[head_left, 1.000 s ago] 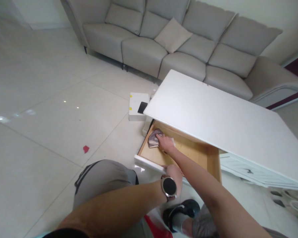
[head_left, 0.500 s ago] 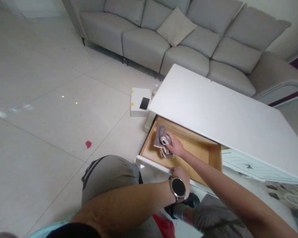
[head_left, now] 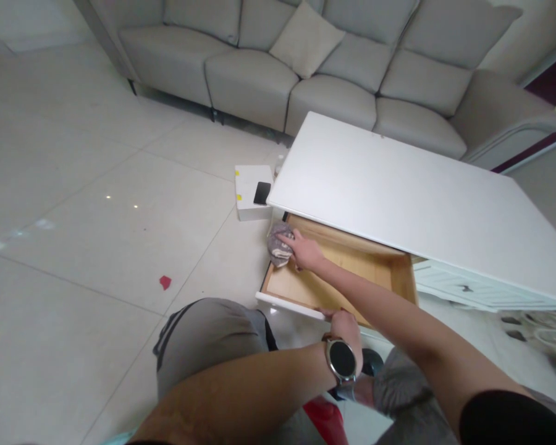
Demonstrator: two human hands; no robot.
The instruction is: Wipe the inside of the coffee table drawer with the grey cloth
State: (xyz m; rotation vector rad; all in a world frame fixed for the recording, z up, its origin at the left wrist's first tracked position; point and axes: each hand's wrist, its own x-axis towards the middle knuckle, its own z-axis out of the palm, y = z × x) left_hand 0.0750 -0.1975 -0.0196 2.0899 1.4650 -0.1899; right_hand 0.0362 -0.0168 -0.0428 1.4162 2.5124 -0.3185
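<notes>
My right hand [head_left: 306,251] grips a grey-purple cloth [head_left: 278,243] with pale edging and presses it against the far left side of the open drawer [head_left: 343,275]. The cloth laps over the top of the drawer's left wall and covers part of it. The drawer has a bare wooden inside and a white front, and it is pulled out of a white table [head_left: 398,198]. At the drawer's front edge, my left hand [head_left: 346,327] has its fingers hooked over the rim. A round watch sits on my left wrist and hides part of that hand.
Beyond the table's left end, a white box [head_left: 252,213] stands on the floor with a black phone [head_left: 262,193] on top. A grey sofa [head_left: 250,77] runs behind. One red scrap [head_left: 165,282] lies on the tiles. A closed drawer [head_left: 466,288] is at the right.
My right hand has carried the cloth from inside the drawer leftward onto its left wall. My left hand stays on the front edge. The whole view has shifted slightly.
</notes>
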